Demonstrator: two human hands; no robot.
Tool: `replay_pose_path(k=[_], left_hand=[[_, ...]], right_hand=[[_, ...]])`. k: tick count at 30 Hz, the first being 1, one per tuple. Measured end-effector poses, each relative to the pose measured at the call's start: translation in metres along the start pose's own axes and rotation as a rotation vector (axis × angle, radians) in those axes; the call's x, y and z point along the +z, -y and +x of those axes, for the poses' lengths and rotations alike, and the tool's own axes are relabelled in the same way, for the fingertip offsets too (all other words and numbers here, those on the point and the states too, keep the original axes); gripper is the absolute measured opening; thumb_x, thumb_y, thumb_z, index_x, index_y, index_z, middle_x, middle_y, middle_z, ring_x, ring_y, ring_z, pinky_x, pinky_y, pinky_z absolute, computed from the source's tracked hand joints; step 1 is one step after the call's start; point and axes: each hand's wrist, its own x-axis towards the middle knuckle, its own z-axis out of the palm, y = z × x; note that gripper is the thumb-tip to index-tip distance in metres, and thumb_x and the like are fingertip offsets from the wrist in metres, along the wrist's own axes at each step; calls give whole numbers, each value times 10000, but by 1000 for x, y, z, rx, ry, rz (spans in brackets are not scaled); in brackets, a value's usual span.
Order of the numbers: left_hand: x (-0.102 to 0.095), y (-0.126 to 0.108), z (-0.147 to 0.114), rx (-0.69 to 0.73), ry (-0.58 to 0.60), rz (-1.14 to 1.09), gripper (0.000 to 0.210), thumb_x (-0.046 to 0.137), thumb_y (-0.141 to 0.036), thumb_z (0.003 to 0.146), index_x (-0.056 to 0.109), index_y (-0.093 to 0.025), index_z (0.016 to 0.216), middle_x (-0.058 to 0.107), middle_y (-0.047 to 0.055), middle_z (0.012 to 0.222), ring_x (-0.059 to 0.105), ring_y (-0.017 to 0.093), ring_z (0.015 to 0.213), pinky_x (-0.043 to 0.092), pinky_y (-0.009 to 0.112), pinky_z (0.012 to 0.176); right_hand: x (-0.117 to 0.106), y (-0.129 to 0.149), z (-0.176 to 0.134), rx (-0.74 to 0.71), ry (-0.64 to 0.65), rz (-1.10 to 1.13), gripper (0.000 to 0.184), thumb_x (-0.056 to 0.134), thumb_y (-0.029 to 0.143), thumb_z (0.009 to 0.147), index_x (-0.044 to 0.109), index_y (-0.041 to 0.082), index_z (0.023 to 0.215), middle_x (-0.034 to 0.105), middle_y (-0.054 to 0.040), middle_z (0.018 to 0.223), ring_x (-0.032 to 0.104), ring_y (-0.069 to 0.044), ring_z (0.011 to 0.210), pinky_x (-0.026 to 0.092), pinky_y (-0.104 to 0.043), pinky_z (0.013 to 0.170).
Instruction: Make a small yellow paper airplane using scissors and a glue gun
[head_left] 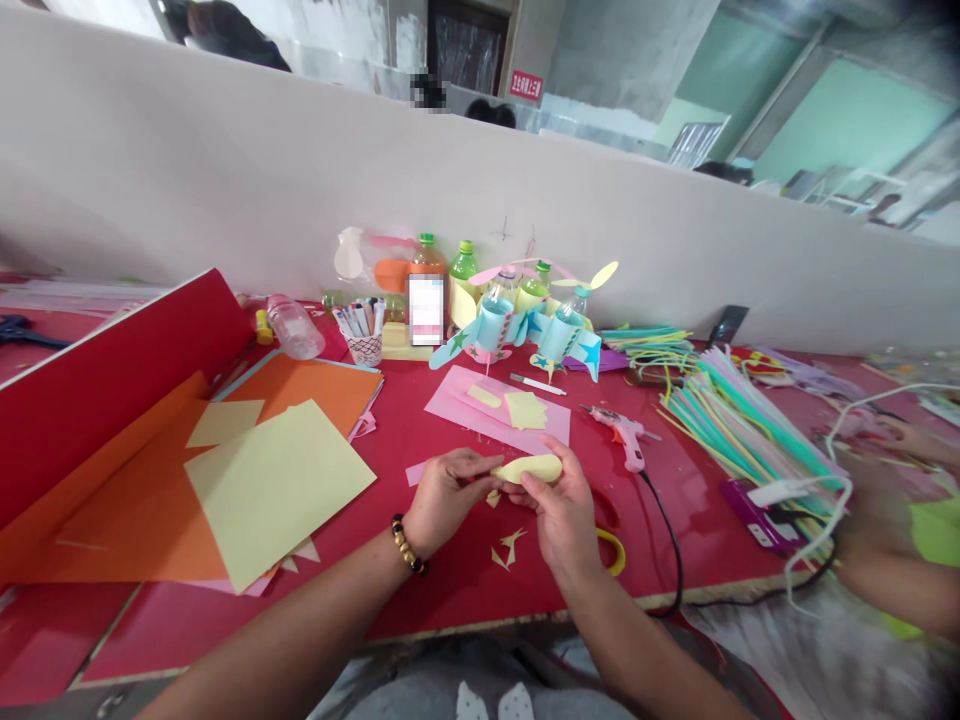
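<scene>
Between both hands is a pale yellow paper cutout (534,468), long and rounded at the end. My left hand (451,498), with a beaded bracelet on the wrist, pinches its left tip. My right hand (562,505) grips it from the right with the thumb on top. Beneath the hands lie yellow paper scraps (511,548). Scissors with yellow handles (615,552) rest beside my right hand, partly hidden by it. Just beyond, a pink paper sheet (442,400) bears another yellow oval (484,397) and star-shaped yellow pieces (526,410).
A pink glue gun (622,432) lies to the right, its cord running off the table edge. Bottle airplanes (491,320), a phone (426,312) and a pen cup (365,346) stand behind. Yellow sheets (281,490) lie left, pipe cleaners (750,420) right. A co-worker's arm (900,570) is at far right.
</scene>
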Motion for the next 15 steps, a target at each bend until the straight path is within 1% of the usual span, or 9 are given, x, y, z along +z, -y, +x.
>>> replay_pose_path(k=[5, 8, 11, 13, 15], left_hand=[[-1, -2, -1, -8, 29, 54, 171, 642, -292, 806, 754, -235, 922, 660, 44, 763, 596, 159, 684, 473, 254, 655], [-3, -4, 0, -1, 42, 79, 178, 639, -298, 808, 753, -233, 928, 662, 46, 759, 596, 163, 686, 469, 257, 661], [-5, -7, 1, 19, 71, 127, 172, 610, -303, 829, 762, -228, 855, 650, 49, 775, 594, 160, 701, 462, 255, 683], [-5, -9, 1, 30, 92, 161, 190, 593, -304, 838, 761, -224, 799, 637, 50, 792, 586, 156, 713, 453, 251, 690], [-5, -11, 1, 39, 99, 181, 199, 589, -301, 837, 755, -219, 765, 630, 53, 825, 582, 154, 729, 446, 245, 689]], right_hand=[[-2, 2, -2, -40, 1, -97, 672, 688, 287, 765, 380, 229, 1359, 707, -27, 834, 707, -214, 690, 575, -345, 658], [-9, 4, -2, -37, 45, -171, 621, 698, 296, 756, 441, 241, 1318, 713, -29, 863, 701, -222, 742, 567, -368, 732], [-19, 5, 2, -50, 96, -335, 471, 706, 317, 749, 567, 231, 1191, 711, -43, 914, 682, -228, 805, 544, -377, 796], [-27, 6, 5, -62, 113, -456, 353, 697, 330, 754, 627, 220, 1083, 709, -52, 918, 671, -227, 803, 534, -370, 789], [-33, 7, 8, -71, 131, -539, 266, 685, 330, 762, 652, 216, 1000, 706, -49, 878, 665, -217, 756, 529, -357, 753]])
